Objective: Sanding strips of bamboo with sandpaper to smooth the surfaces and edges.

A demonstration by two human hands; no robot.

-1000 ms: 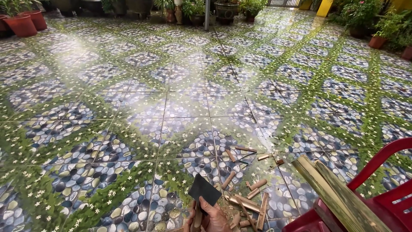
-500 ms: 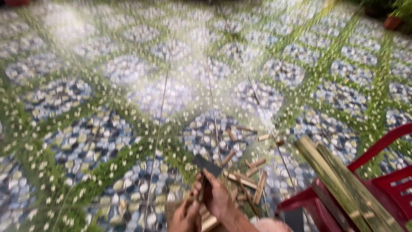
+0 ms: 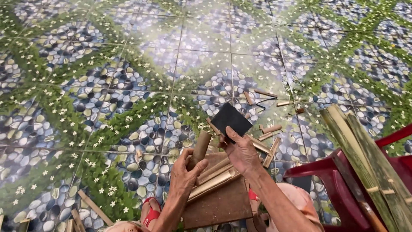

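Bamboo tube (image 3: 199,149) stood tilted in the left hand (image 3: 185,176), whose grip was closed around its lower part, above a brown wooden board (image 3: 219,206) on the tiled floor (image 3: 107,86). Right hand (image 3: 242,152) was closed on a dark flat blade (image 3: 231,120), just beside the tube. Split bamboo pieces (image 3: 214,180) lay on the board.

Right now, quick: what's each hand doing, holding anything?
Left hand: closed around a short bamboo piece, held upright over the wooden board.
Right hand: closed on the handle of a dark cleaver, blade raised.
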